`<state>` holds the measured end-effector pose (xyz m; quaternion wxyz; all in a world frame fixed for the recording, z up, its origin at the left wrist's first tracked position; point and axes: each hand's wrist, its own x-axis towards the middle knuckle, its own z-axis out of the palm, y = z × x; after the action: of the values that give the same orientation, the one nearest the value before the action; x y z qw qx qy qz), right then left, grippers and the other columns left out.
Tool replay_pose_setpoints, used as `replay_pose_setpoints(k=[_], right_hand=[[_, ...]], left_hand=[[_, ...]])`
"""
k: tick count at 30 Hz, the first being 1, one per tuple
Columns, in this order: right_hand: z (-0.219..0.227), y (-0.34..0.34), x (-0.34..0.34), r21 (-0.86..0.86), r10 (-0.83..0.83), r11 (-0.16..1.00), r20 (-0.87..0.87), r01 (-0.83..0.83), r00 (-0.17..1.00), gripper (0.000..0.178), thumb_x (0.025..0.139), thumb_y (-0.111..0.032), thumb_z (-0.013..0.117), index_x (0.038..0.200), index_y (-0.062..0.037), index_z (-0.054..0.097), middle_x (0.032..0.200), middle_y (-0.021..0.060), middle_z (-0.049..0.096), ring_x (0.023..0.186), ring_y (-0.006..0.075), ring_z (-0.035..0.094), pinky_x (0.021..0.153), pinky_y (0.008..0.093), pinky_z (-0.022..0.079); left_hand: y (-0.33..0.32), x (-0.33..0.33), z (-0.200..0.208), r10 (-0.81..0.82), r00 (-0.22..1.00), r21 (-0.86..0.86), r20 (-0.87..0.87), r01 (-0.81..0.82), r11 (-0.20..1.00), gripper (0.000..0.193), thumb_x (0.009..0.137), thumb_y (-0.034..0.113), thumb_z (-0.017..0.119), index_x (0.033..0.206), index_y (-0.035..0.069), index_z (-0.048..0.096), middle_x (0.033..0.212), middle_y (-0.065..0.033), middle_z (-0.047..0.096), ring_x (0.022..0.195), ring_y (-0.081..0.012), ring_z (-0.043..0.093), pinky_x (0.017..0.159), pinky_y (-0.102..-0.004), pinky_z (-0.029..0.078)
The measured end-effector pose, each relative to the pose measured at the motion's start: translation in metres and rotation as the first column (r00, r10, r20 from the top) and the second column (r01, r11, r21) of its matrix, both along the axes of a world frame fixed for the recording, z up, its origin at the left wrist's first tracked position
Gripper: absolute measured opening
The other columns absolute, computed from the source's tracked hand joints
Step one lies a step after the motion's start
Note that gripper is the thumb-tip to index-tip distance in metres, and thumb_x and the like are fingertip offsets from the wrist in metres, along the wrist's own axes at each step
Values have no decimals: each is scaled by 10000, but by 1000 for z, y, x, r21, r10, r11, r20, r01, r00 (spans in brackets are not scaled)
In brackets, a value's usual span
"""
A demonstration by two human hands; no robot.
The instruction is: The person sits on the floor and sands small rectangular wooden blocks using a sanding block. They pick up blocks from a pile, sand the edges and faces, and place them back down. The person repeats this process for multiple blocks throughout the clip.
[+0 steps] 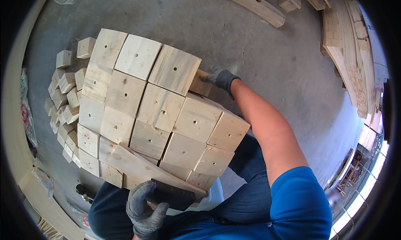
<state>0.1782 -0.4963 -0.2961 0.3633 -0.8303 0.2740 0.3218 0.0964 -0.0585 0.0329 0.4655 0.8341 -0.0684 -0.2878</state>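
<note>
Left hand [144,210] wide, right hand [221,78] touching a wooden block [200,86], grip unclear! Stiff, hefty, I'd guess; clasp its sides.

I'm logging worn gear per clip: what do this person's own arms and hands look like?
The left hand and right hand wear grey, knitted-looking gloves with snug cuffs. Above the bare right forearm is a short, bright blue sleeve. No left sleeve can be made out.
</note>
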Motion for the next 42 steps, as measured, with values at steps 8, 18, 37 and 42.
replay_pose_setpoints(k=[8, 18, 37, 42], right_hand=[[-32, 10, -8, 263, -140, 956, 19, 131, 990, 595, 916, -426, 782, 1350, -24, 727, 1321, 234, 743, 1237, 369, 699, 1068, 450, 512], [-24, 3, -13, 201, -5, 980, -25, 10, 1000, 594, 949, -374, 751, 1447, -60, 668, 1420, 230, 696, 1298, 350, 672, 1110, 411, 499], [150, -38, -91, -119, 156, 985, 292, -126, 944, 470, 993, -257, 715, 1388, -7, 668, 1242, 211, 762, 1067, 323, 734, 964, 407, 578], [248, 22, -108, -188, 124, 981, 440, -44, 890, 632, 973, -210, 782, 1521, 10, 556, 1401, 234, 687, 1209, 336, 706, 1044, 408, 565]], left_hand=[[-1, -1, -1, 49, 998, -18, -41, -50, 999, 691, 790, 247, 976, 1354, -5, 666, 1266, -164, 708, 1180, -277, 704, 1035, -391, 559], [-3, -6, -2, 107, 993, -51, -45, -110, 993, 648, 788, 165, 950, 1351, 7, 672, 1308, -161, 704, 1194, -266, 704, 1036, -389, 564], [24, -24, 44, -32, 921, -154, 389, 100, 983, 539, 795, 120, 907, 1292, 23, 723, 1201, -172, 759, 1099, -307, 766, 960, -378, 606], [45, -40, 42, 29, 901, -197, 432, 63, 978, 488, 840, 115, 881, 1296, 42, 726, 1208, -162, 756, 1091, -296, 765, 978, -373, 599]])
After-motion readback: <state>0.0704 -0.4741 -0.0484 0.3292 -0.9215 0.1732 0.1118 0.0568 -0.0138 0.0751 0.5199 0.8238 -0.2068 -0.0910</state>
